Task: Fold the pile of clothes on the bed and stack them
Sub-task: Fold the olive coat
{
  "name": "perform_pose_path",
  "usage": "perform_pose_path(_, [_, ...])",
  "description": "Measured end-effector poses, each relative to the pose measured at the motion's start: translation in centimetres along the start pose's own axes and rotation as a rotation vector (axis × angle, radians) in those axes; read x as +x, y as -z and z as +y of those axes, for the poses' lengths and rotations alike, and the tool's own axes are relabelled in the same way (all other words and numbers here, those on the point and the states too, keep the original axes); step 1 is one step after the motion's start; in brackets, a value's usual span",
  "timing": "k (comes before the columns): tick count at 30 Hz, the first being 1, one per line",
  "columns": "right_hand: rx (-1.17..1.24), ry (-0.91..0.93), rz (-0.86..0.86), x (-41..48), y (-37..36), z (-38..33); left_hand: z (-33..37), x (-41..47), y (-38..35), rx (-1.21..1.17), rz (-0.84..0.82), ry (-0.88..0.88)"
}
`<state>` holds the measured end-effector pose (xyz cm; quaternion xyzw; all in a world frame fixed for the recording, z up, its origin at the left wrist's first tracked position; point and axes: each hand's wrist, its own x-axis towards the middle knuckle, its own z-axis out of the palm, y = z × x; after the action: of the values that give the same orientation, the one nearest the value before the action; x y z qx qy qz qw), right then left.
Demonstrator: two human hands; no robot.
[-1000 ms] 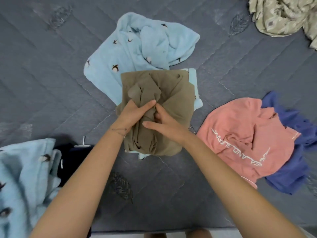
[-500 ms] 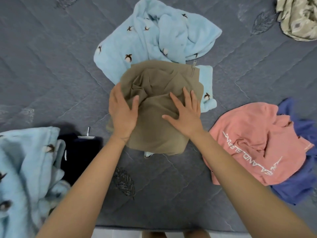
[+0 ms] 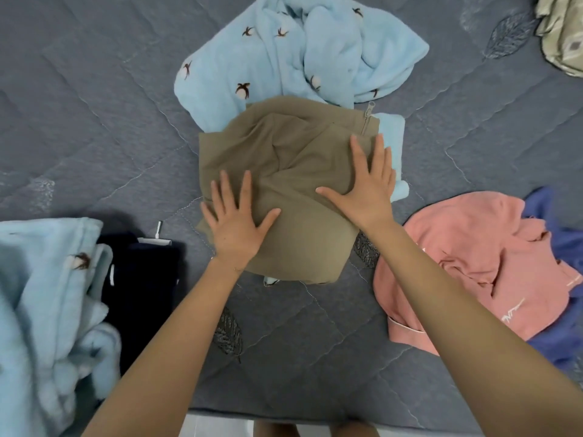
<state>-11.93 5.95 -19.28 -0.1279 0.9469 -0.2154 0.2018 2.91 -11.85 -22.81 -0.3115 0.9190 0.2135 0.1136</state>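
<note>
Head cam, the only view here. The khaki garment [image 3: 293, 171] sits folded about mid-frame on the grey quilted bed [image 3: 79, 121]. It's lying on top of a folded light blue piece [image 3: 392, 134] that peeks out along its 3 o'clock edge.

Both hands are flat on it with fingers straight and spread, not gripping anything. The left hand [image 3: 235, 228] presses down around the 7 o'clock corner and the right hand [image 3: 366, 187] is on the 3 o'clock side. The cloth is bunched into wrinkles between them, and a zipper [image 3: 367, 118] shows at the 1 o'clock corner.

Going around from the khaki one:
- **12 o'clock:** a crumpled light blue fleece [image 3: 284, 58] with little bird prints, touching its far edge.
- **4 o'clock:** a pink shirt [image 3: 473, 263] with white lettering, lying over a blue garment [image 3: 568, 342].
- **8 o'clock:** a dark navy garment [image 3: 142, 294], with a second light blue fleece [image 3: 41, 294] right beside it at the frame edge.
- **2 o'clock:** a patterned beige cloth [image 3: 561, 36] way off in the corner, well apart.
</note>
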Motion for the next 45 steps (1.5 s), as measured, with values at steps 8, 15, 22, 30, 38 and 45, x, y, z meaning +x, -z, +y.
perform_pose_path(8, [0.571,-0.316,0.004,1.9,0.3,-0.1,-0.3,-2.4,-0.6,-0.771,-0.037,0.54])
perform_pose_path(15, [0.796,-0.322,-0.027,-0.4,0.8,-0.1,-0.2,-2.7,0.2,-1.231,-0.046,0.59])
perform_pose_path(22, [1.159,-0.391,0.172,-7.4,1.6,0.4,0.8,-2.7,4.5,-1.2,-0.163,0.325])
perform_pose_path(30, [1.259,-0.758,0.512,-18.0,-2.7,-0.1,4.3,-1.0,7.9,-0.626,-0.386,-0.2])
perform_pose_path(38, [1.137,-0.907,0.255,-20.2,-6.2,2.1,2.1,-3.4,3.5,-0.413,-0.082,-0.074])
perform_pose_path(45, [0.657,-0.598,0.294,-16.8,-4.0,5.9,-1.1,-8.2,0.8,-0.907,-0.331,0.384])
